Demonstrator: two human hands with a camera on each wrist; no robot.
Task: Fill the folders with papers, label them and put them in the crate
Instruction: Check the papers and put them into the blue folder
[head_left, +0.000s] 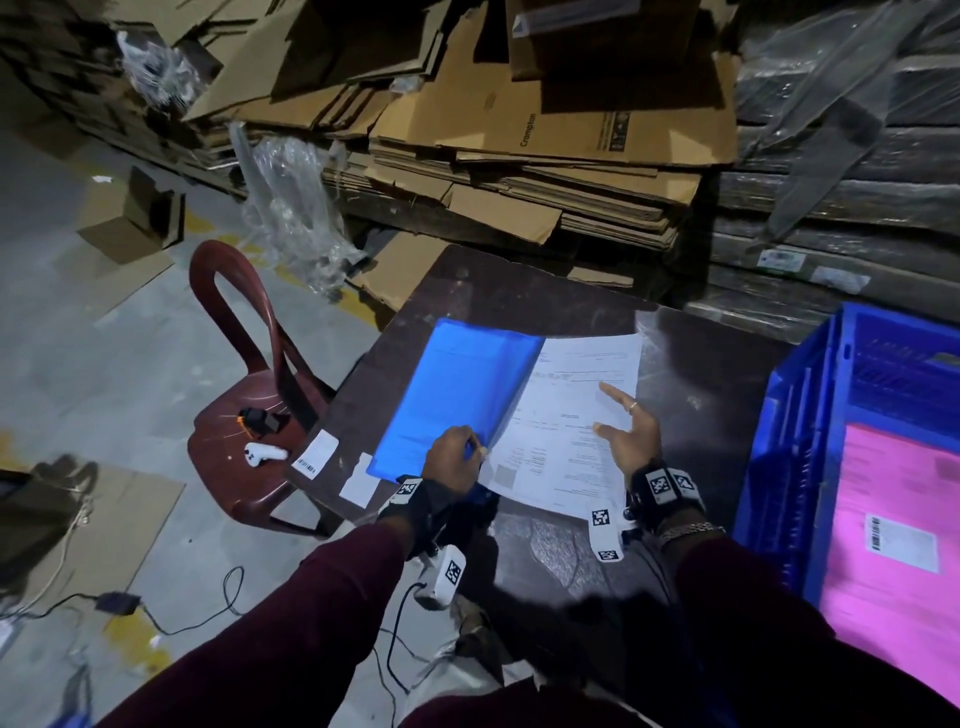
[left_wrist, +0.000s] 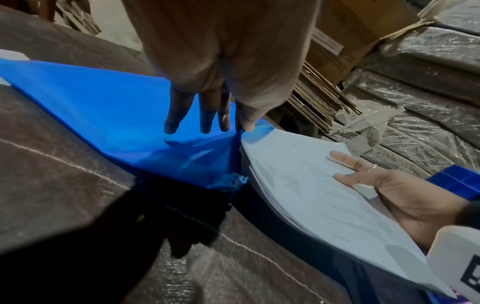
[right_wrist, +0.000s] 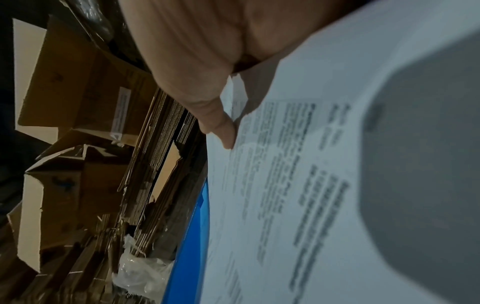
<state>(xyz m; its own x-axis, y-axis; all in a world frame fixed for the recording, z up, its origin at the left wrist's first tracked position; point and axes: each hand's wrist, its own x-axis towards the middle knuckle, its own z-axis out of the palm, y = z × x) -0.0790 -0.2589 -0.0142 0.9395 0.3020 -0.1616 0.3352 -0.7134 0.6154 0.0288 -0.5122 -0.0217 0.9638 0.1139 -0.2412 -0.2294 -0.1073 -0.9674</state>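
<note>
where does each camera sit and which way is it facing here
Head: worn on the head, looking forward and down at the table; both sleeves and hands show.
Left wrist: looks along the left hand, which pinches the blue folder; the right hand shows too.
Right wrist: looks along the right hand lying open on the papers; palm and thumb show.
Shared: all three views show the blue folder and papers.

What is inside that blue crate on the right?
A pink folder with a white barcode label lies inside the crate. Anything beneath the folder is covered and cannot be seen.
</note>
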